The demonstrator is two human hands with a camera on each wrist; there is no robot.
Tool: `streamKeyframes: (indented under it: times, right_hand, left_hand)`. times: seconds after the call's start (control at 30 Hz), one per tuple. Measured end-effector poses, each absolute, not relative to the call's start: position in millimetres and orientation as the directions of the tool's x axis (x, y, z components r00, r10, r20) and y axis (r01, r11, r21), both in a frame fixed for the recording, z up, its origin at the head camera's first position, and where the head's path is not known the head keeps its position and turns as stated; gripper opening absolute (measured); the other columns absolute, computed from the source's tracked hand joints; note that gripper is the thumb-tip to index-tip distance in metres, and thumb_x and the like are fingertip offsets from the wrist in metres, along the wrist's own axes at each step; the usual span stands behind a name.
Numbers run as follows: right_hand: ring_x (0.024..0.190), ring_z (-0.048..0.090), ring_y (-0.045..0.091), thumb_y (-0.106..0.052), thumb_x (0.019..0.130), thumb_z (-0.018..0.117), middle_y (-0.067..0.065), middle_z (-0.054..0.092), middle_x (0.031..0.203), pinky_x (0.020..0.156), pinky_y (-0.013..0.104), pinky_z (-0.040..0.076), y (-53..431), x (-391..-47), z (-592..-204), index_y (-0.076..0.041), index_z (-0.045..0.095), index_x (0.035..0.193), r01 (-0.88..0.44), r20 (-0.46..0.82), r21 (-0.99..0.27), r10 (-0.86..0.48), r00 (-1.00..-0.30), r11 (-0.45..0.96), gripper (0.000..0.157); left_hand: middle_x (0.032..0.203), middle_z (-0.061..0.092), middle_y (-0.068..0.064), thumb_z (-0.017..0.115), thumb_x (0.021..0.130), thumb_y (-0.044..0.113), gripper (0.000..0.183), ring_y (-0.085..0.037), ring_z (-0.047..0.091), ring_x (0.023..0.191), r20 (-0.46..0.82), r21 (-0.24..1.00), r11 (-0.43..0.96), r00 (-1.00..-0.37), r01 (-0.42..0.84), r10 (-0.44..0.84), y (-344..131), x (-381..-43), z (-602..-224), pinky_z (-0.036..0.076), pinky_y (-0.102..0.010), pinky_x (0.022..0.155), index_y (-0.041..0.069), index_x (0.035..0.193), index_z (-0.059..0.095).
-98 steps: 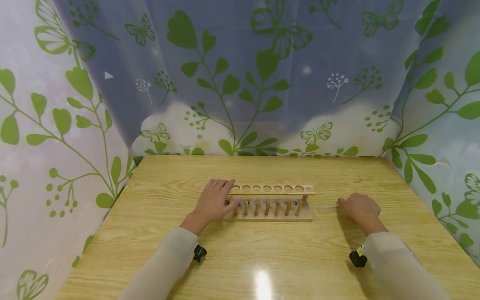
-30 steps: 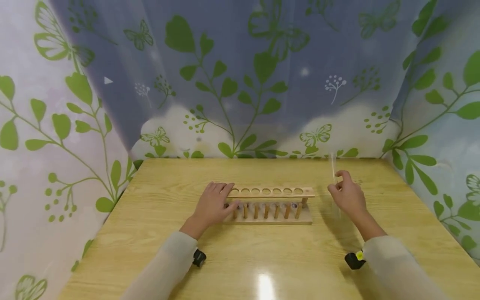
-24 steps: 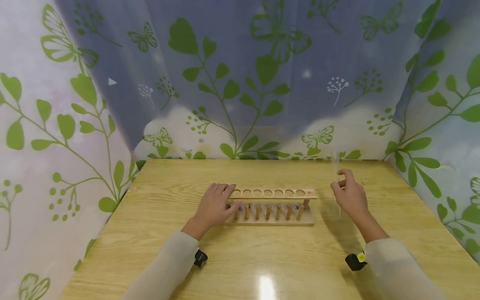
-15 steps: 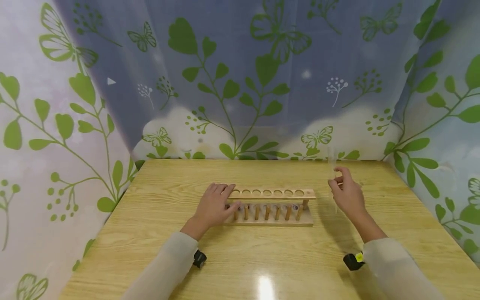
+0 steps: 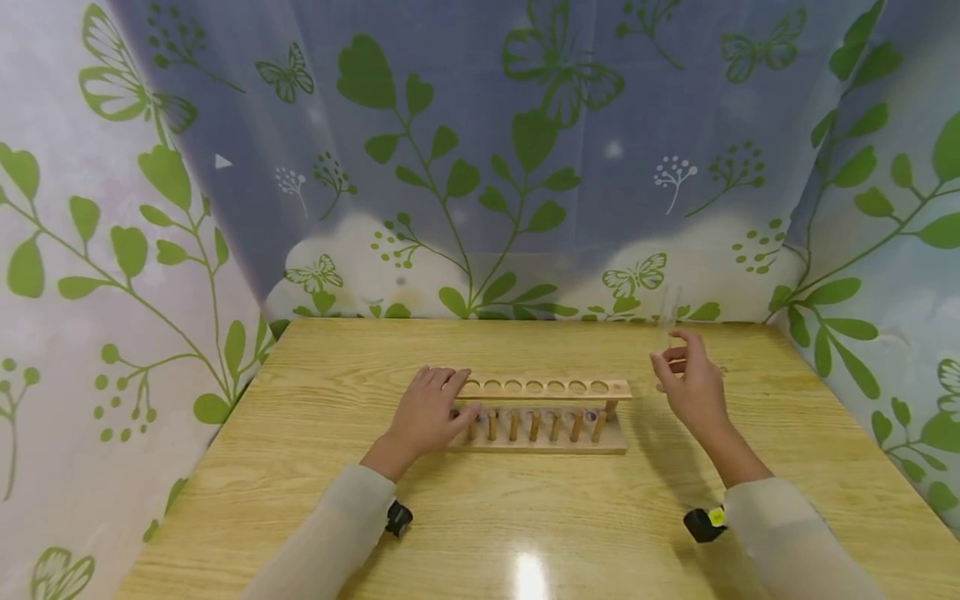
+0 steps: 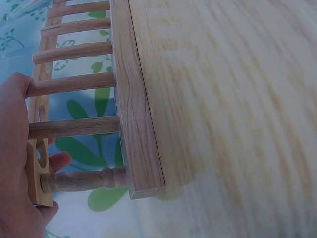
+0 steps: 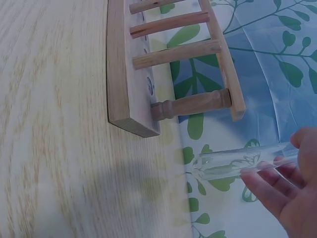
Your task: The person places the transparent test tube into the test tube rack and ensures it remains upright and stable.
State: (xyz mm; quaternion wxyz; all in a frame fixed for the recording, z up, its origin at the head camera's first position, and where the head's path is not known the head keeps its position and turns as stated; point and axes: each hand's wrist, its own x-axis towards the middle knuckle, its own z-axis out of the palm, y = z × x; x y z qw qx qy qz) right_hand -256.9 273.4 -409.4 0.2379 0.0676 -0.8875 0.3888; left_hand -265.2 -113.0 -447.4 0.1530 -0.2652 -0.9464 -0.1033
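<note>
A wooden test tube rack point(image 5: 555, 446) stands on the table, with a holed upper bar, a row of pegs and a flat base. My left hand point(image 5: 426, 412) grips the left end of the upper bar; in the left wrist view the thumb and fingers point(image 6: 59, 161) lie on either side of it. Right of the rack, my right hand point(image 5: 693, 387) pinches a clear glass test tube point(image 7: 225, 163) between thumb and fingers. The tube is held above the table, roughly upright, apart from the rack. Its outline is faint in the head view.
The wood-grain table point(image 5: 465, 517) runs back to a curtain point(image 5: 480, 208) printed with leaves and butterflies, which also hangs at both sides. A black wrist camera point(image 5: 399, 518) sits at the left cuff and another camera point(image 5: 703, 525) at the right cuff.
My right hand has lifted the test tube from low at the table and turned it upright, then drifted slightly left toward the rack. My left hand has stayed on the rack.
</note>
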Motion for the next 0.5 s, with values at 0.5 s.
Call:
streamKeyframes:
  times: [0.5]
  right_hand:
    - [0.082, 0.062, 0.004, -0.012, 0.094, 0.065, 0.015, 0.067, 0.094, 0.057, 0.001, 0.037, 264.9, -257.0, -400.5, -0.001, 0.043, 0.136, -0.359, 0.642, -0.602, 0.164, -0.749, 0.714, 0.049]
  left_hand:
    - [0.127, 0.056, -0.012, 0.053, 0.097, 0.048, 0.058, -0.030, 0.051, 0.122, 0.347, 0.115, 0.826, -0.802, 0.552, 0.487, -114.3, -265.0, -445.9, 0.029, -0.051, 0.113, 0.010, 0.141, 0.049]
